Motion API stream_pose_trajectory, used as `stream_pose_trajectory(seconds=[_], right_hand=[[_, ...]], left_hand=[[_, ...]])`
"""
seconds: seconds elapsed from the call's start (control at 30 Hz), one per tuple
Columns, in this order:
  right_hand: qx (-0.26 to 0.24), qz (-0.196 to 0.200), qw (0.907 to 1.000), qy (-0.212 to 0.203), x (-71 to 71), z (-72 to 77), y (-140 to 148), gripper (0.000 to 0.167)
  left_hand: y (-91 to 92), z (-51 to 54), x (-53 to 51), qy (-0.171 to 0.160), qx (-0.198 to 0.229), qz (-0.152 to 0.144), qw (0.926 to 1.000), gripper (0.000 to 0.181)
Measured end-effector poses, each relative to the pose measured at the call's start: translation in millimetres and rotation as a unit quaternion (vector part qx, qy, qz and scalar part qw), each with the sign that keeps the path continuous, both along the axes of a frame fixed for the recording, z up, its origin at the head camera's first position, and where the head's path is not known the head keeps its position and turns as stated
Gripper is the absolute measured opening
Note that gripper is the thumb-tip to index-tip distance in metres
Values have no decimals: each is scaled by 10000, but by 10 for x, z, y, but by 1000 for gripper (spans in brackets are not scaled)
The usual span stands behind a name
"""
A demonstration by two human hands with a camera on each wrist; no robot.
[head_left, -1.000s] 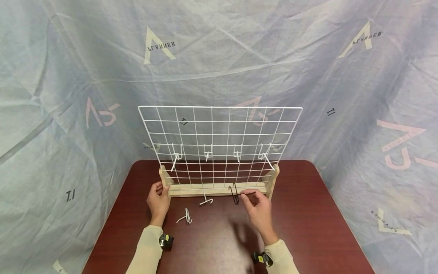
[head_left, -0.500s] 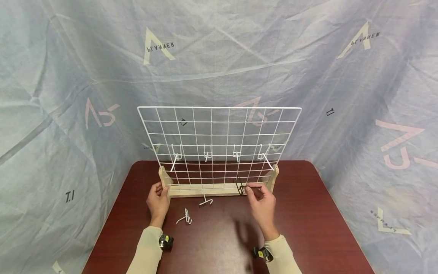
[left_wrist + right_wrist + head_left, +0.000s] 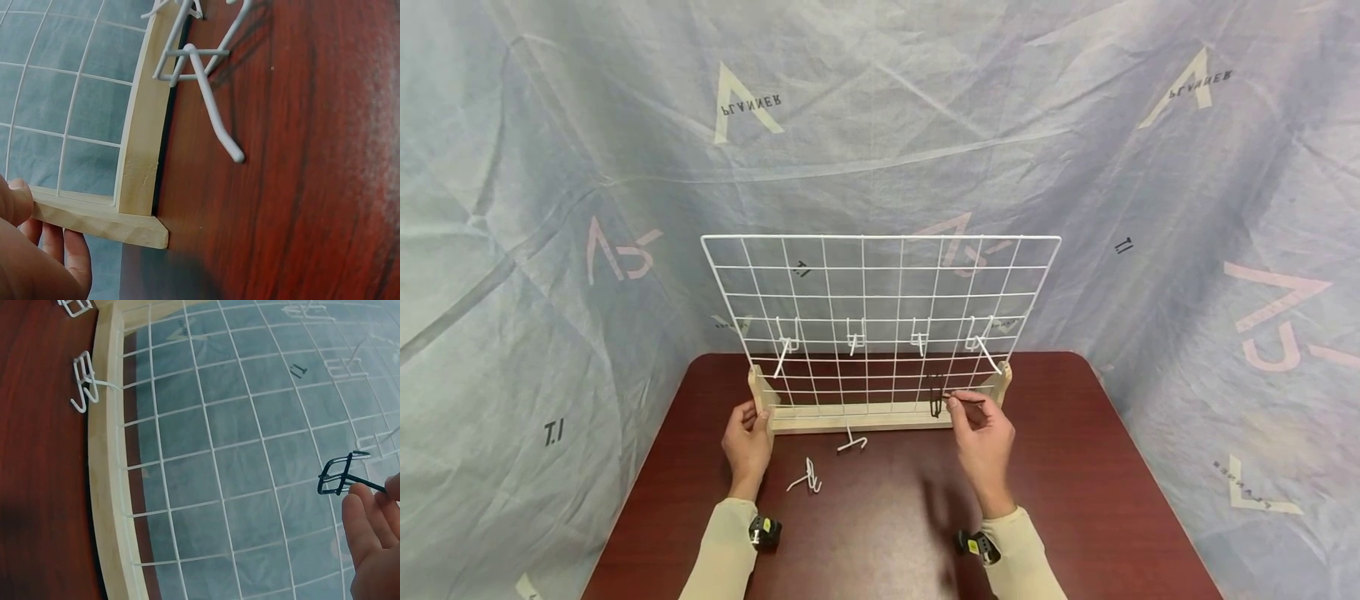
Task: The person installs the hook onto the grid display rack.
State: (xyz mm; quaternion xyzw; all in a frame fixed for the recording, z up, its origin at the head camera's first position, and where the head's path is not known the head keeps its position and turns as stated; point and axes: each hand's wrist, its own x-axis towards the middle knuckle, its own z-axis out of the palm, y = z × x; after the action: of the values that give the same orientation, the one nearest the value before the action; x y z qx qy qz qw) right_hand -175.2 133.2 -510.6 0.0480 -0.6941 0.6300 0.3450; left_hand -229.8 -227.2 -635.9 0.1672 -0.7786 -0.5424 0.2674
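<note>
My right hand [image 3: 985,442] pinches the stem of a black wire display hook [image 3: 936,414] between thumb and fingers. In the right wrist view the black hook [image 3: 345,477] is beside the white wire grid [image 3: 214,450], its frame turned toward the mesh; I cannot tell whether they touch. My left hand [image 3: 748,443] grips the left end of the wooden stand [image 3: 820,423] that holds the grid upright. The left wrist view shows its thumb and fingers on opposite sides of the wooden side piece [image 3: 100,223].
Several white hooks, one the left hook [image 3: 787,343], hang in a row across the grid. Two loose white hooks lie before the stand: one hook [image 3: 852,443] near its base, another hook [image 3: 808,477] nearer me on the dark red table [image 3: 1075,500]. Grey cloth [image 3: 880,167] surrounds the table.
My right hand has moved slightly right and farther forward, bringing the black hook up to the lower right of the grid and turning it. The left hand stays on the stand.
</note>
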Motion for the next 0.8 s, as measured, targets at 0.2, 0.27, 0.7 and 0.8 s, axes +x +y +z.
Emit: stream_pose_trajectory(seconds=[0.2,0.27,0.7,0.8], right_hand=[[231,-81,9997,41,-104,-88,61,11],[319,-101,9994,106,-117,-93,71,11],[449,-771,9944,562,-114,193,-12,11],[544,-799,9937,566,-139,204,-4,11]], left_hand=[[-5,-8,25,-28,-82,11,10000,27],[-7,-11,25,-30,-89,-13,10000,26],[-14,-36,29,-68,-89,-42,9999,26],[-15,-33,26,-33,-92,-29,9999,25]])
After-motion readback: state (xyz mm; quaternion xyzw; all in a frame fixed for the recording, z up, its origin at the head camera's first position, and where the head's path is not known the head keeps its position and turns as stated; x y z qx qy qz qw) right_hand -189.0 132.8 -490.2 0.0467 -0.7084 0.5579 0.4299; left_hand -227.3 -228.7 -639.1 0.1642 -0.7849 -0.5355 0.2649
